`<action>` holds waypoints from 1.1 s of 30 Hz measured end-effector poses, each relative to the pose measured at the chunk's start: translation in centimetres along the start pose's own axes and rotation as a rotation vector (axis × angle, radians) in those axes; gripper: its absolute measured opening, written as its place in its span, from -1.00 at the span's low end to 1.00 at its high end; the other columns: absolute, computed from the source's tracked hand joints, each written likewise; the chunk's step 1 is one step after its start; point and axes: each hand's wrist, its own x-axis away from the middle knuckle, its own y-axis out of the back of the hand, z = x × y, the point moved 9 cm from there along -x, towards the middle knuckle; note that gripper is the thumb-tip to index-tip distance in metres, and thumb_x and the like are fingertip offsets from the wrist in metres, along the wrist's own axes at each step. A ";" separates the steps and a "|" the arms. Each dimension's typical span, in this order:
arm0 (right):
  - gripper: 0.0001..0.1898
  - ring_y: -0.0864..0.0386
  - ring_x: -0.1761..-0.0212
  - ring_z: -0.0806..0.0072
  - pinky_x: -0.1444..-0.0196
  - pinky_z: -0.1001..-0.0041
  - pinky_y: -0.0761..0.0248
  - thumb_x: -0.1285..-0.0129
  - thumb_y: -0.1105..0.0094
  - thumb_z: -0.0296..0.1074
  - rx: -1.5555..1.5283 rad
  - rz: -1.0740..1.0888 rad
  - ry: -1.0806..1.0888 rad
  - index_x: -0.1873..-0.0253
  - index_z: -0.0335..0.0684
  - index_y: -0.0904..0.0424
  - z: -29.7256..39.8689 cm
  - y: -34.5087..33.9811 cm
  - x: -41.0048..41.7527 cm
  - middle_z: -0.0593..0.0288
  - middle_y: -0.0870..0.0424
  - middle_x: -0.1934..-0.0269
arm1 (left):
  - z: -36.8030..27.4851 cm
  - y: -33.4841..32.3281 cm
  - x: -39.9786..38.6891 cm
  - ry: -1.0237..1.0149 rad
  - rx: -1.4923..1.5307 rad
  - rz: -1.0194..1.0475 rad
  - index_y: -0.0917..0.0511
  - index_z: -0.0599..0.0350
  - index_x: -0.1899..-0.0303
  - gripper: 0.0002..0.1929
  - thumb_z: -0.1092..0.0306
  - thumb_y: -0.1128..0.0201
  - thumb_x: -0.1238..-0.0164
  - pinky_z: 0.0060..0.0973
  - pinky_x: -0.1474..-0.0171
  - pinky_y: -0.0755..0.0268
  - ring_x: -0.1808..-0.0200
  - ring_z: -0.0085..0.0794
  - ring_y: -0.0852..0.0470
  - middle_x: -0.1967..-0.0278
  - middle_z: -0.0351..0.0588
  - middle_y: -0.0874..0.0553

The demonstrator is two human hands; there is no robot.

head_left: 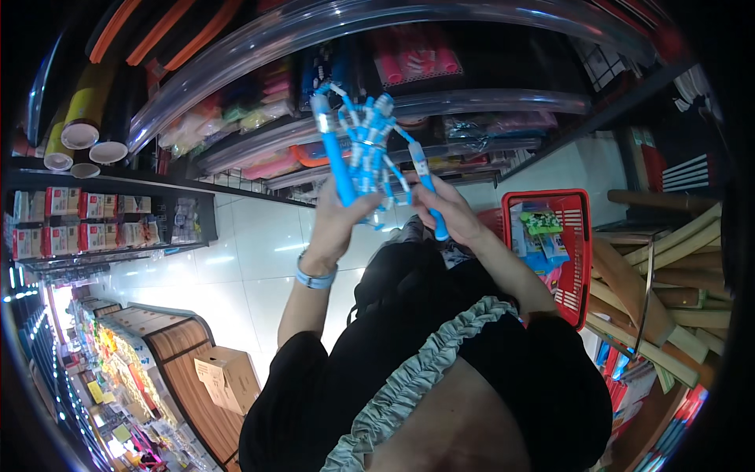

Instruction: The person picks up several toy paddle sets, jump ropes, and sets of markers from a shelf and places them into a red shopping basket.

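A beaded jump rope (368, 133) in blue and white segments is bundled between my hands, its coils gathered by a thin tie. My left hand (333, 221) is wrapped around one long blue plastic handle (334, 156), which stands nearly upright. The other blue handle (423, 162) has a clear upper end and lies slanted in my right hand (454, 209), gripped between thumb and fingers. Some loops of the rope hang low near my left thumb. On my left wrist is a light blue band (317, 278).
Shelves with clear plastic edge strips (513, 103) hold packaged goods in front of me. A red shopping basket (584, 259) with packets inside stands to my right, near long wooden pieces (672, 236). At left are boxed goods (97, 206) on a rack and a cardboard box (227, 377).
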 end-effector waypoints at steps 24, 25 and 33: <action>-0.59 -0.43 0.67 0.48 0.65 0.50 -0.29 -0.29 0.08 -0.02 0.426 -0.317 0.414 0.12 -0.34 -0.39 12.2 -5.2 -13.1 0.20 -0.49 0.52 | -8.7 1.9 -8.0 -0.743 -0.824 -0.009 -0.19 0.32 -0.21 -0.56 0.29 0.07 -0.40 -0.49 0.10 -0.31 0.18 -0.31 -0.44 0.16 0.06 -0.39; -0.59 -0.43 0.67 0.48 0.65 0.50 -0.29 -0.29 0.08 -0.02 0.423 -0.324 0.428 0.12 -0.34 -0.39 12.9 -5.1 -13.8 0.20 -0.49 0.52 | -9.3 2.0 -8.5 -0.813 -0.942 -0.061 -0.18 0.32 -0.21 -0.56 0.29 0.08 -0.40 -0.49 0.11 -0.31 0.19 -0.29 -0.44 0.17 0.07 -0.40; -0.50 -0.33 -0.15 0.30 -0.16 0.41 -0.14 -0.26 0.02 -0.07 0.444 -0.447 0.405 -0.17 -0.32 -0.31 14.5 -5.0 -18.2 -0.02 -0.39 -0.12 | -9.3 3.9 -13.9 -1.001 -1.472 -0.039 -0.40 0.31 0.03 -0.73 0.39 0.04 -0.30 -0.21 0.11 -0.33 0.20 0.03 -0.48 0.17 0.23 -0.47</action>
